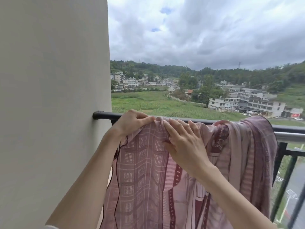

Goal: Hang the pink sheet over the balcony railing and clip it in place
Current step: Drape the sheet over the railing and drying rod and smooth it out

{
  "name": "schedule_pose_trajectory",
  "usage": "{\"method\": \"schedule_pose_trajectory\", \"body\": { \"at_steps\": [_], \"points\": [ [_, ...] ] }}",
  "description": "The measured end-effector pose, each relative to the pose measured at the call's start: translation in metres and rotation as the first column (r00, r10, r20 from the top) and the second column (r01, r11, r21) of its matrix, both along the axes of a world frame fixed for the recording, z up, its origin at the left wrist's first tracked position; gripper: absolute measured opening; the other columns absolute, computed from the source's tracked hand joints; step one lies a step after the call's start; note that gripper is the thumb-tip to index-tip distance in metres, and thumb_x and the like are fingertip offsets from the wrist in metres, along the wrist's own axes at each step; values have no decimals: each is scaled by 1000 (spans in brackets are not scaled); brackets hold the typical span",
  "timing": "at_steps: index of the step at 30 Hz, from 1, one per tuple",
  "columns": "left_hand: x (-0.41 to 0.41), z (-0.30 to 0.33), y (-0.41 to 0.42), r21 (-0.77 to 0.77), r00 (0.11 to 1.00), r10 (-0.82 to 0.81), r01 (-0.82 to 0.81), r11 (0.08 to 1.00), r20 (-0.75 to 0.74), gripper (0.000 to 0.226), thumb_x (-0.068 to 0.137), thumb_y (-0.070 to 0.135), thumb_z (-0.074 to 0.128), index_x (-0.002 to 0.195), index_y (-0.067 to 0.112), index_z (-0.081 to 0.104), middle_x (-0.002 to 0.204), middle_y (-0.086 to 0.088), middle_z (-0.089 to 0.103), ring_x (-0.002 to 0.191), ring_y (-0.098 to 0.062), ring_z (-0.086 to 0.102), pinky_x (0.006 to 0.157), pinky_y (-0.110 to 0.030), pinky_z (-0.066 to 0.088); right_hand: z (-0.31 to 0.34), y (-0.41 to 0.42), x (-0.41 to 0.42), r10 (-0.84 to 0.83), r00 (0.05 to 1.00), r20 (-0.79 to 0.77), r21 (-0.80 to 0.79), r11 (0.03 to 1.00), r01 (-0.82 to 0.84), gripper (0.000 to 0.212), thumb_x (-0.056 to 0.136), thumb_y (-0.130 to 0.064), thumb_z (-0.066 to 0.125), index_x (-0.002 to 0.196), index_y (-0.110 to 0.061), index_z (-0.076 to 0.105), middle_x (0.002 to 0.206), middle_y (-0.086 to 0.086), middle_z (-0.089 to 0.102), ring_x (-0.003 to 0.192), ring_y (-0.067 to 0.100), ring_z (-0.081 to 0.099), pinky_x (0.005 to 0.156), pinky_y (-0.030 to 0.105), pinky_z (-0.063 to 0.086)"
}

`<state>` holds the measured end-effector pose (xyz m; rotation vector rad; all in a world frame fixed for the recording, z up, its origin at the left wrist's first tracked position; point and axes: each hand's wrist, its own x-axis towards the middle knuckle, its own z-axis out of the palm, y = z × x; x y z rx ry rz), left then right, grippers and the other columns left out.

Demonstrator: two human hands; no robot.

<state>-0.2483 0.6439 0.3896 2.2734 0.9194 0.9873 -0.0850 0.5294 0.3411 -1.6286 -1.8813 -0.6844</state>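
Status: the pink sheet (pixel 148 171) is already draped over the balcony railing (pixel 290 129), bunched toward the right and hanging down the inner side. Still to do — spreading the fabric flat and clipping it; 0 clips are visible.

The left hand (pixel 132 121) pinches a fold of the sheet at the rail top. The right hand (pixel 181 142) lies flat on the cloth, fingers straight.

Surroundings: the rail (dark metal) anchors into a plain pale wall (pixel 54 96) at left. Beyond lie fields, buildings and wooded hills under cloud.
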Motion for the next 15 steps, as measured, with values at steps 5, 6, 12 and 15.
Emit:
{"method": "schedule_pose_trajectory", "body": {
  "at_steps": [5, 6, 12, 15],
  "points": [
    [25, 7, -2, 391, 945, 222, -115, 913, -241, 28, 91, 46, 45, 99, 34, 69, 77, 15, 66, 75, -9, 61, 57, -26, 43, 13, -7, 5, -17, 998, -65, 17, 1000, 18, 48, 93, -39, 46, 138, -25, 40, 146, -1, 40, 139, 15, 28, 118, 39, -1],
    [31, 4, -7, 422, 951, 225, -119, 899, -211, 28, 92, 43, 44, 99, 31, 69, 83, 11, 69, 78, -11, 62, 60, -26, 45, 14, -13, 12, -36, 996, -81, 39, 998, 40, 45, 93, -38, 46, 136, -24, 44, 145, 1, 42, 138, 15, 30, 117, 39, -2],
    [20, -22, -28, 434, 973, 59, -153, 888, 222, 24, 92, 19, 51, 113, 17, 62, 122, -2, 62, 47, -5, 55, 55, -6, 45, -7, -43, 25, -133, 978, -162, 135, 979, 155, 39, 91, -30, 52, 128, -19, 52, 139, 3, 49, 134, 17, 37, 117, 42, 9],
    [47, -33, -60, 452, 975, 5, -108, 886, 223, 22, 90, 16, 53, 110, 19, 63, 116, 3, 63, 68, 0, 55, 74, -1, 40, -16, -66, 56, -160, 966, -204, 173, 965, 197, 39, 90, -24, 55, 128, -15, 53, 135, 3, 53, 129, 19, 43, 114, 43, 24]
  ]
}}
